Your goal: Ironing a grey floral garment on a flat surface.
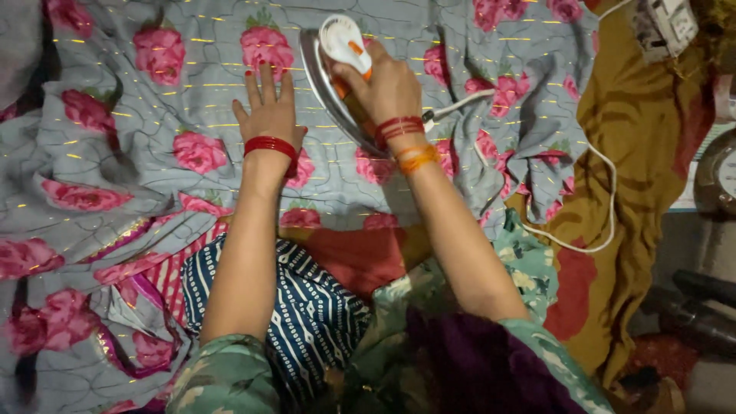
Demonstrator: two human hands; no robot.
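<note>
I see one iron [337, 73], white on top with an orange patch near the handle and a shiny metal sole. My right hand [387, 84] is wrapped tight around its handle, fingers closed over it, so the iron sits directly under and ahead of that hand, tipped a little so the sole edge shows on its left side. It rests on the cloth [192, 100], a grey fabric with large pink roses, green leaves and thin gold dashes (the dashes glint in rows).

My left hand [268, 111] lies flat on the cloth just left of the iron, fingers spread and pointing away from me, palm down, holding nothing. The iron's sole is just beside its fingertips; I cannot tell whether they touch.

One white cord [606, 192] runs from behind my right wrist, out to the right and loops down over a mustard sheet [644, 123] that lies right of that hand.

I count two hands and several red bangles: one stack on the left wrist [270, 146], another on the right with orange thread below it [418, 159].

Nearer to me, under my left forearm, lies one blue-and-white patterned cloth [307, 307], and beside it a pink striped piece [165, 272].
</note>
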